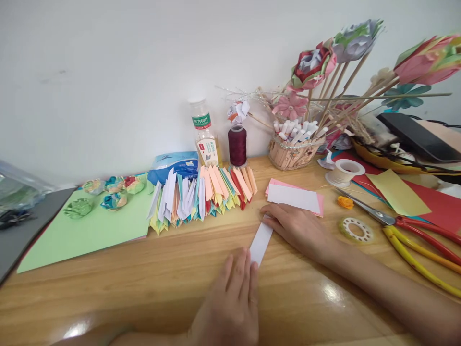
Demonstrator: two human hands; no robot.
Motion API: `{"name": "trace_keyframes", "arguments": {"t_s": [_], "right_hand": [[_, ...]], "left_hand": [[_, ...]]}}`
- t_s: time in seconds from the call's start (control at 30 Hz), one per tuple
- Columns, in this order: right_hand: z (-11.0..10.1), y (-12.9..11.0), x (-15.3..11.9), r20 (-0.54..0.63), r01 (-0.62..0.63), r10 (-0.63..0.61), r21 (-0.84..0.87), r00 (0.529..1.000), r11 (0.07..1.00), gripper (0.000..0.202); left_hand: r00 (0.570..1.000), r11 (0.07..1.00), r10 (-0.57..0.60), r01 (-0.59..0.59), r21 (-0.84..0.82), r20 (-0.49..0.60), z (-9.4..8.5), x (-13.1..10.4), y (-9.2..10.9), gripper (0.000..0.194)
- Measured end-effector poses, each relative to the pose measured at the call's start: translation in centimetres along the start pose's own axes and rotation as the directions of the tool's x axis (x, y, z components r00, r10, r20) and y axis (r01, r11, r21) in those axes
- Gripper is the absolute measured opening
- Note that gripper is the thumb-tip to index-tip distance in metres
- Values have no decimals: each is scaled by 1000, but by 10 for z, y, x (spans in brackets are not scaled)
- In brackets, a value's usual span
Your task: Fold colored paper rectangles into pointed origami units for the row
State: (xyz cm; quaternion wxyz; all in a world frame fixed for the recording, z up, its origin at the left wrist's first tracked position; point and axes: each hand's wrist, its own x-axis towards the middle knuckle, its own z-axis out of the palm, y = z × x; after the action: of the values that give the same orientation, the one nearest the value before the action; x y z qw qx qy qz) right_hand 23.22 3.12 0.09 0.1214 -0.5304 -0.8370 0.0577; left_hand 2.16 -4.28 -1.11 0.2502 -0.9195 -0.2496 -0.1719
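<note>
A narrow folded white paper strip (261, 242) lies slanted on the wooden table between my hands. My left hand (234, 293) holds its near end, with the thumb and fingertips at the paper's edge. At the far end, my right hand (295, 226) has its fingers bent and pressed together on the strip; part of that end is hidden beneath them. Just beyond my right hand, a white paper rectangle (293, 197) rests on pink paper (320, 204). To the left stands a long row of folded paper pieces (201, 194) in white, orange, yellow, blue and red.
On the right are scissors (378, 214), yellow-handled pliers (414, 254), a tape roll (356, 229) and a white spool (344, 172). Behind stand a bottle (207, 137), maroon thread (237, 148) and a wooden basket (293, 154). Crumpled paper flowers (114, 201) sit on green paper (90, 235).
</note>
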Motion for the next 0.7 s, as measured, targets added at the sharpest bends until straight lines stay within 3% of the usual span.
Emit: {"name": "trace_keyframes", "arguments": {"t_s": [0.13, 0.23, 0.3, 0.37, 0.43, 0.53, 0.7], "right_hand": [[1, 2, 0, -44, 28, -30, -46, 999, 999, 22], [-4, 0, -3, -93, 82, -90, -86, 992, 993, 25], [-9, -5, -6, -104, 200, -208, -88, 973, 976, 26], [-14, -14, -12, -77, 395, -397, -40, 915, 918, 29], [-17, -23, -16, -29, 507, -506, 32, 862, 862, 30], [-18, -29, -18, 23, 535, -536, 43, 844, 844, 31], [-20, -16, -10, 44, 467, -467, 17, 883, 884, 35]], "left_hand": [[997, 996, 42, -48, 80, 72, -5, -6, 7, 36], [996, 993, 76, -80, 84, 45, -5, -1, 3, 34], [997, 993, 83, -83, 83, 7, -5, 2, 1, 33], [996, 993, 87, -86, 80, -7, -5, 4, 0, 32], [996, 993, 93, -94, 76, 10, -6, 5, 0, 31], [994, 991, 99, -103, 86, 46, -6, 4, 0, 31], [994, 990, 102, -105, 92, 38, -6, 3, 1, 31]]}}
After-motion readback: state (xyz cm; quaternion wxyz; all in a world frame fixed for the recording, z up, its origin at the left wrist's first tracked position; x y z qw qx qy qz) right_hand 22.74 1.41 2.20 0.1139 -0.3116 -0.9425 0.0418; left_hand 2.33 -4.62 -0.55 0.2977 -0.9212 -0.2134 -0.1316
